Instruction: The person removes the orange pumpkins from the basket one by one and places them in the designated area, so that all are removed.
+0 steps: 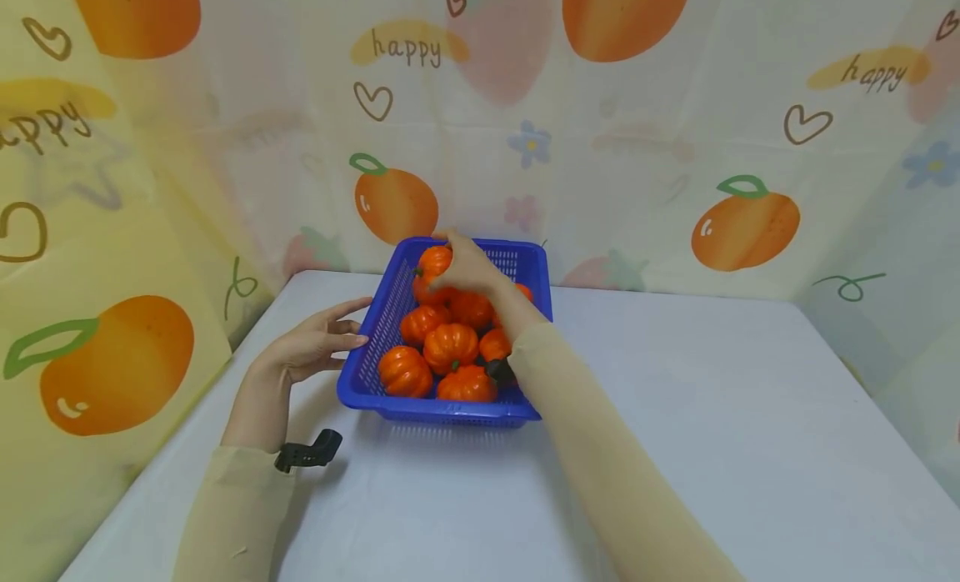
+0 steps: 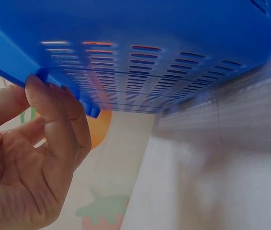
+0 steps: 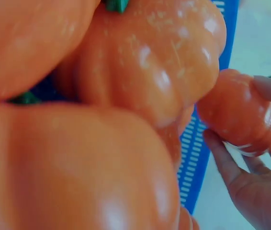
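Note:
A blue plastic basket (image 1: pixel 450 411) with slotted sides holds several glossy orange toy pumpkins (image 1: pixel 451 347) with green stems. At its far left corner, my right hand (image 1: pixel 474 269) grips one small pumpkin (image 3: pixel 243 112) between thumb and fingers, above the others. In the right wrist view, that pumpkin is beside the basket's slotted wall, with large pumpkins close to the camera. My left hand (image 1: pixel 311 344) is at the left rim, its spread fingers touching the rim from outside. The left wrist view shows those fingertips (image 2: pixel 42 91) against the rim's edge.
The basket stands toward the back of a white-covered table (image 1: pixel 720 415). Behind it hangs a curtain (image 1: pixel 480 165) printed with oranges, hearts and words, which also runs along both sides. A black wrist camera (image 1: pixel 307 453) is strapped to the left wrist.

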The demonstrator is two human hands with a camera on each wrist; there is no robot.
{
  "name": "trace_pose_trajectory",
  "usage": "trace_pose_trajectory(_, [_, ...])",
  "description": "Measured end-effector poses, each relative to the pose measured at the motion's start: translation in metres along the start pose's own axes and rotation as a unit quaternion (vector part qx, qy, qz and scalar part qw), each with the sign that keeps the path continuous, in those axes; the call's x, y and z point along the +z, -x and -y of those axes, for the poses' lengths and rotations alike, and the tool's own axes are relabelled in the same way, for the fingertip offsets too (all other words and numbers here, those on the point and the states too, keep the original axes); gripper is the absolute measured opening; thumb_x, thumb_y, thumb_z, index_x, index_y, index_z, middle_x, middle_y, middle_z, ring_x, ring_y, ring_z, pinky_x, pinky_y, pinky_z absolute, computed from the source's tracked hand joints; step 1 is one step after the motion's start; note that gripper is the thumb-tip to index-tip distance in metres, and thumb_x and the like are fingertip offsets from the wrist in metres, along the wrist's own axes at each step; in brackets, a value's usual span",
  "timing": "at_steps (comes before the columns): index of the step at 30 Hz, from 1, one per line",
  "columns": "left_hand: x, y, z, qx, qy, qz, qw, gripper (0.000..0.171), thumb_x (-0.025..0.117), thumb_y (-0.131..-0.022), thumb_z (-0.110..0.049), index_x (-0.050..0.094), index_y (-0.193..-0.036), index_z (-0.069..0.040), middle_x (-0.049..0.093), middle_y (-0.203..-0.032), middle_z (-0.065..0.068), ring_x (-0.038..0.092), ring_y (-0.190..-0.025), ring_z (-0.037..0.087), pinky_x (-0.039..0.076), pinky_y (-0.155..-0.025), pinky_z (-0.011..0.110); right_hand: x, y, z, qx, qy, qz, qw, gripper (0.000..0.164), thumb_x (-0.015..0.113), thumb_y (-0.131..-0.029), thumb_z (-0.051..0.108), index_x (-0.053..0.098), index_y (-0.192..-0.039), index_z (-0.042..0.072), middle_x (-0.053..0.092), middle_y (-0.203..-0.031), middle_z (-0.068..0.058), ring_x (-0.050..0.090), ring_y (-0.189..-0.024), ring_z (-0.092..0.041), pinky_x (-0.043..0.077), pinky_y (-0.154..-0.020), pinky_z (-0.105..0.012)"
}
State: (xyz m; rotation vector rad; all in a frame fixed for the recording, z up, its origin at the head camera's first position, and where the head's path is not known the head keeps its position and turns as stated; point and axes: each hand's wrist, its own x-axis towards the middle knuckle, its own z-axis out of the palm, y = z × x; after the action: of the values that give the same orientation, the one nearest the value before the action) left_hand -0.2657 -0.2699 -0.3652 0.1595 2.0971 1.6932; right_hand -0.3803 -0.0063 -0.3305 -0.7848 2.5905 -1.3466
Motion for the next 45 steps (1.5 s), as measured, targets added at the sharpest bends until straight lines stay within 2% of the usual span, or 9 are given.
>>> trace_pose_trajectory(5, [-0.001, 0.0, 0.0, -0.001, -0.002, -0.004, 1.0, 0.079, 0.06, -0.098, -0.015, 0.011, -0.16, -0.018, 0.056, -0.102, -0.003, 0.064, -0.092, 0.011, 0.056, -0.087, 0.035, -0.014, 0.0, -0.001, -0.002, -0.031, -0.045, 0.998, 0.073, 0.077, -0.073, 0.011, 0.046, -0.139, 0.007, 0.057, -0.133, -0.013, 0.059, -0.113, -0.027, 0.051, -0.101, -0.038])
trace_pose_trajectory(12, [0.0, 0.001, 0.0, -0.002, 0.0, -0.006, 1.0, 0.079, 0.059, -0.097, -0.013, 0.012, -0.16, -0.018, 0.056, -0.101, -0.003, 0.064, -0.091, 0.011, 0.056, -0.086, 0.036, -0.042, 0.006, -0.002, 0.032, -0.098, -0.081, 0.991, 0.074, 0.077, -0.076, 0.013, 0.042, -0.14, 0.013, 0.047, -0.143, -0.011, 0.055, -0.121, -0.029, 0.048, -0.107, -0.042])
trace_pose_trajectory(16, [0.0, 0.0, 0.0, -0.002, -0.003, -0.003, 1.0, 0.079, 0.06, -0.097, -0.014, 0.011, -0.16, -0.018, 0.056, -0.102, -0.003, 0.064, -0.092, 0.012, 0.056, -0.087, 0.037, -0.058, 0.01, -0.007, 0.044, -0.129, -0.093, 0.986, 0.073, 0.076, -0.078, 0.013, 0.041, -0.142, 0.012, 0.039, -0.147, -0.013, 0.054, -0.122, -0.03, 0.049, -0.106, -0.043])
trace_pose_trajectory(21, [-0.001, -0.001, 0.002, 0.001, 0.0, 0.001, 1.0, 0.079, 0.059, -0.097, -0.014, 0.011, -0.16, -0.018, 0.056, -0.101, -0.002, 0.064, -0.092, 0.012, 0.056, -0.087, 0.037, -0.08, 0.018, -0.016, 0.049, -0.179, -0.104, 0.977, 0.074, 0.075, -0.079, 0.006, 0.039, -0.143, 0.01, 0.037, -0.148, -0.015, 0.054, -0.122, -0.031, 0.052, -0.103, -0.046])
trace_pose_trajectory(30, [0.0, -0.001, 0.001, 0.0, -0.007, -0.001, 1.0, 0.08, 0.06, -0.097, -0.015, 0.011, -0.16, -0.018, 0.055, -0.103, -0.002, 0.063, -0.092, 0.012, 0.056, -0.088, 0.037, -0.119, 0.039, -0.04, 0.079, -0.184, -0.141, 0.97, 0.071, 0.072, -0.083, 0.006, 0.037, -0.144, 0.012, 0.037, -0.152, -0.012, 0.05, -0.129, -0.031, 0.049, -0.107, -0.046])
trace_pose_trajectory(45, [0.001, -0.001, 0.004, 0.011, 0.002, -0.001, 0.9999, 0.077, 0.058, -0.098, -0.015, 0.012, -0.16, -0.018, 0.058, -0.101, -0.003, 0.065, -0.09, 0.011, 0.057, -0.085, 0.035, -0.151, 0.078, -0.085, 0.12, -0.225, -0.178, 0.95, 0.07, 0.064, -0.089, 0.006, 0.028, -0.15, 0.01, 0.028, -0.158, -0.012, 0.039, -0.137, -0.03, 0.042, -0.114, -0.046])
